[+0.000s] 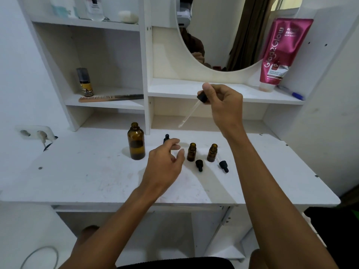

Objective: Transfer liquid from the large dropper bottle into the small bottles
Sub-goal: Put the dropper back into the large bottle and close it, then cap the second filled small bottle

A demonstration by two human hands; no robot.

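Your right hand [223, 105] pinches the dropper [191, 111] above the small bottles [191, 152]; your left hand [165, 162], unclenched, hovers beside them.

White desk [77, 181], shelf unit [144, 74], oval mirror [219, 26], wall socket [35, 133].

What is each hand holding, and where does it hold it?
The right hand holds the large dropper by its black cap and bulb, glass tube pointing down-left. The left hand holds nothing; it hovers open over the desk.
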